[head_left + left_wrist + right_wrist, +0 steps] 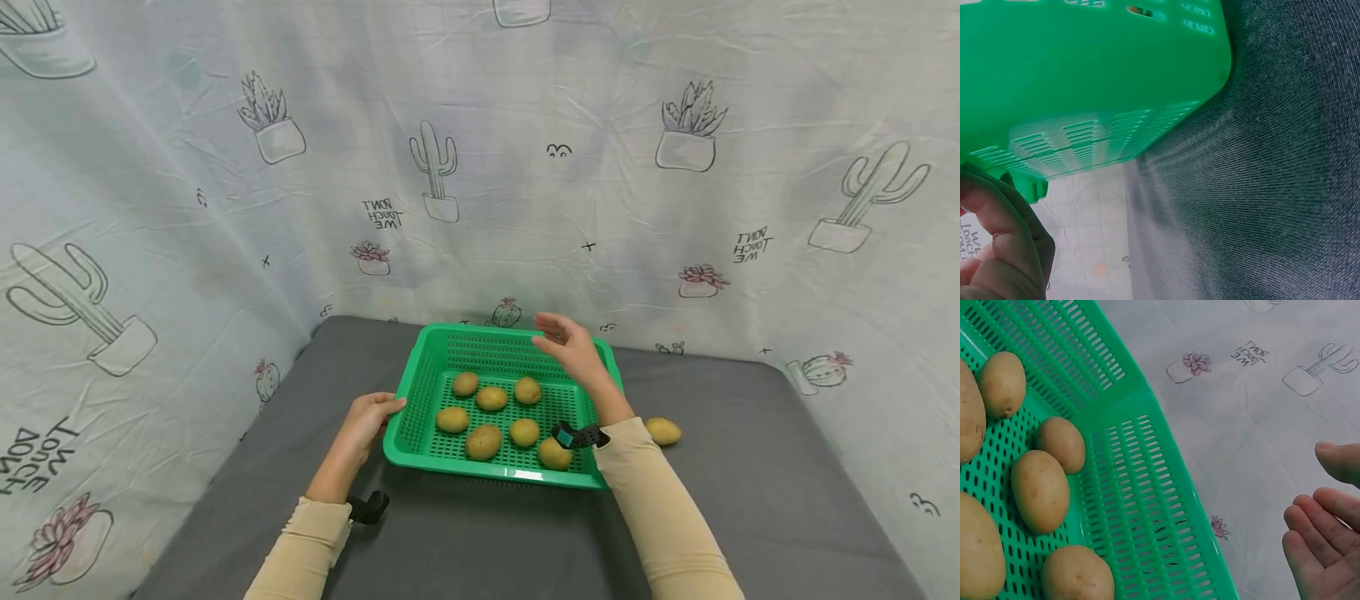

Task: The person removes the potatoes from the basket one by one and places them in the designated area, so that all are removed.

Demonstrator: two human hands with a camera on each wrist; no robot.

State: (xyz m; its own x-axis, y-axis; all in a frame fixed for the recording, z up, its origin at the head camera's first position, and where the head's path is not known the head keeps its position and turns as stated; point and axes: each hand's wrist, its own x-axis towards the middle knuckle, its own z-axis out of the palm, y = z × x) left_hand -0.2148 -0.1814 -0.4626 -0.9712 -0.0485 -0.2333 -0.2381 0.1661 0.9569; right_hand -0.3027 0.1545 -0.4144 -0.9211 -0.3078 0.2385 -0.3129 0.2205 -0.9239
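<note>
A green plastic basket (415, 457) with slotted walls holds several potatoes (491, 398) spread over its floor. My left hand (369, 418) grips the basket's left rim, thumb on top and fingers beneath. In the left wrist view the curled fingers (1007, 237) sit right at the rim, beside the slotted outer wall. Over the far right part of the basket, my right hand (573, 350) is raised with nothing in it. The right wrist view has its fingers (1319, 534) extended and the thumb apart, off to the side of the basket.
One more potato (663, 431) lies on the grey cloth-covered table (750, 467), right of the basket and partly behind the right sleeve. A pale curtain (510, 208) printed with potted cacti hangs behind the table and along both sides.
</note>
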